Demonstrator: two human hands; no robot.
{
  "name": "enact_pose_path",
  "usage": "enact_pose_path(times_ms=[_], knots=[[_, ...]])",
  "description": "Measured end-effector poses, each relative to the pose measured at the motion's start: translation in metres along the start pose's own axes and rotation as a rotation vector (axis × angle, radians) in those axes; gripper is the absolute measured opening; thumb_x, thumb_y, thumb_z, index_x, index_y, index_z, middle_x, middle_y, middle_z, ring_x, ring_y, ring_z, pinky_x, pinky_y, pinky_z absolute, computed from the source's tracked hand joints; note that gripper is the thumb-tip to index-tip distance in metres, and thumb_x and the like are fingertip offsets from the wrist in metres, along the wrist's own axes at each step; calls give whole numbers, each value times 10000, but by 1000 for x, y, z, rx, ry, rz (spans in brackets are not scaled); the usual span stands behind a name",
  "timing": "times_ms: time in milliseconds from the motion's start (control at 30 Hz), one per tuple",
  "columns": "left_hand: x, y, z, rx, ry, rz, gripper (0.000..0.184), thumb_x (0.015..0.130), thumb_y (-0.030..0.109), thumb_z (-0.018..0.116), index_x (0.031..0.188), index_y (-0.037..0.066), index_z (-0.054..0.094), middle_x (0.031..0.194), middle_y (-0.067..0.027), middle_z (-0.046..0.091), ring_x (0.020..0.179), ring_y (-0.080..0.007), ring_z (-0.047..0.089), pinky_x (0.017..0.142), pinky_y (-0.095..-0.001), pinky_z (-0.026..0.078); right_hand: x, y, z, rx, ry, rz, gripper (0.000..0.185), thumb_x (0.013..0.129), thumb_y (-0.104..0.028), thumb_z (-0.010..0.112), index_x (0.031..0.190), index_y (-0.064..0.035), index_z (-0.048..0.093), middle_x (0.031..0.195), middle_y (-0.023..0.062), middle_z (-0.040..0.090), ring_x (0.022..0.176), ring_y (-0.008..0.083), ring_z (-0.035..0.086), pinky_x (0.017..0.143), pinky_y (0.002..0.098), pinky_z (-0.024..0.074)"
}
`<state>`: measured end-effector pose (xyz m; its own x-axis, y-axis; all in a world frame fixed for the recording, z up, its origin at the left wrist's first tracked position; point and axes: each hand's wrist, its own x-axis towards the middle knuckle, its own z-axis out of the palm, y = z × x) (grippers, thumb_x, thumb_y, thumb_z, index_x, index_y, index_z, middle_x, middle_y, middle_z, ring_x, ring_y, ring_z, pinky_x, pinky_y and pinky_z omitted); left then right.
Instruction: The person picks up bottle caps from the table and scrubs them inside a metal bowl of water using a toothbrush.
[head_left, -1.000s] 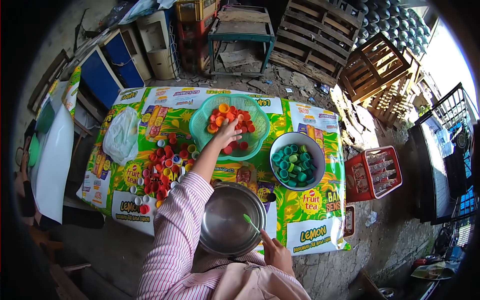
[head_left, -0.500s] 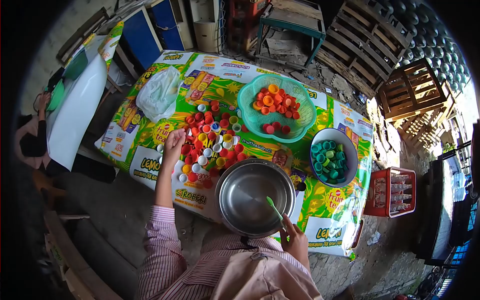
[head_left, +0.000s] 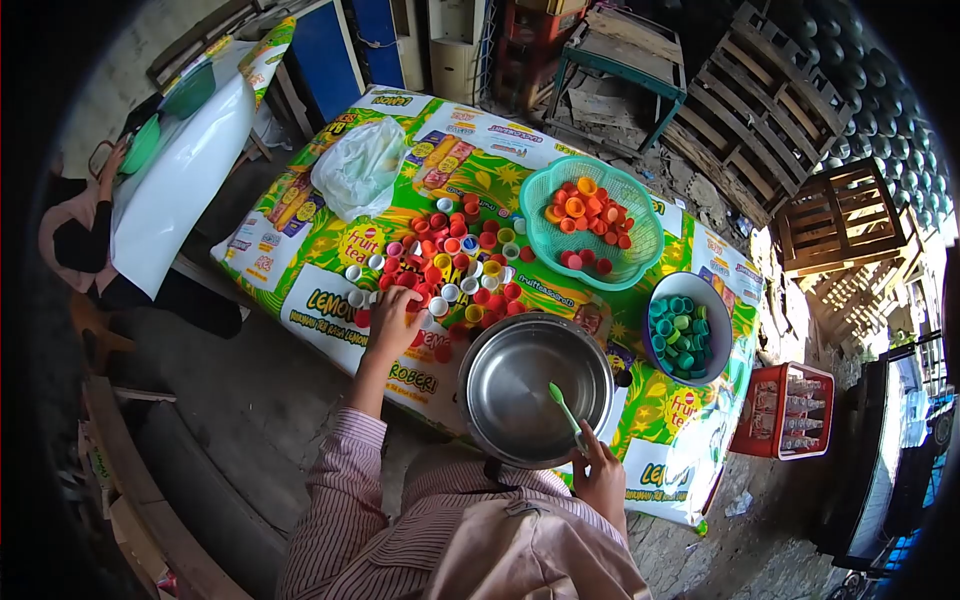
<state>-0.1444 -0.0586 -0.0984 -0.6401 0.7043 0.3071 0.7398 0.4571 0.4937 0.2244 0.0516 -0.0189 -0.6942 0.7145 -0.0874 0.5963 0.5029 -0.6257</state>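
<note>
My left hand [head_left: 395, 325] is over the near left side of a loose spread of red, white and yellow bottle caps [head_left: 450, 268]. Its fingers bend down around a yellow cap, partly hidden beneath them. In my right hand [head_left: 599, 474] is a slim tool with a light-green end [head_left: 560, 400], pinched between thumb and fingers; its exact kind is unclear. The tool's green end points over a steel bowl [head_left: 480, 425] at the table's near edge. No caps show inside that bowl.
A turquoise basket [head_left: 540, 235] carries orange and red caps; a white basin [head_left: 722, 300] contains green ones. A plastic bag [head_left: 360, 170] lies at the left. Beside the table [head_left: 330, 300] stands a red crate [head_left: 765, 410] of bottles. Another person [head_left: 75, 235] sits at far left.
My left hand has moved right and down onto the caps from beside them. My right hand still holds the green tool at the bowl. The whole view has shifted slightly.
</note>
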Motion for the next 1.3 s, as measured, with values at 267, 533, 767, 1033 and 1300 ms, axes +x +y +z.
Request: enact_pose_path(times_ms=[267,533,767,1033,1300], knots=[[5,6,15,-117,97,74,152,758,77,645,873,50,549,1019,-115,554,981,-307,517,858,-387,409,-7,2,3,-7,38,-25,523,795,-81,590,1297,-160,465,845,126,630,651,269,641,567,384,495],[-8,109,-24,-483,67,46,604,725,119,721,1242,37,420,960,-75,626,924,-256,583,817,-354,454,-10,4,-6,52,125,37,453,820,-71,578,1263,-99,493,826,143,626,614,253,626,546,374,483],[-48,153,37,-170,-449,332,1035,674,173,750,1441,76,62,907,40,648,872,-189,528,844,-347,353,-16,14,-15,64,193,93,422,835,-79,573,1249,-72,495,946,189,633,652,269,627,591,363,488],[-52,152,57,-21,-459,336,1054,655,118,748,1447,101,52,890,20,650,859,-181,540,811,-351,330,-26,16,-13,106,211,114,422,829,-80,578,1244,-76,498,873,185,631,641,276,617,578,369,474],[-50,150,59,-158,-511,273,1043,674,85,708,1441,91,2,886,-23,651,820,-224,595,849,-400,381,-30,19,-15,71,196,111,452,825,-68,571,1267,-103,486,958,176,635,721,297,652,605,382,511]])
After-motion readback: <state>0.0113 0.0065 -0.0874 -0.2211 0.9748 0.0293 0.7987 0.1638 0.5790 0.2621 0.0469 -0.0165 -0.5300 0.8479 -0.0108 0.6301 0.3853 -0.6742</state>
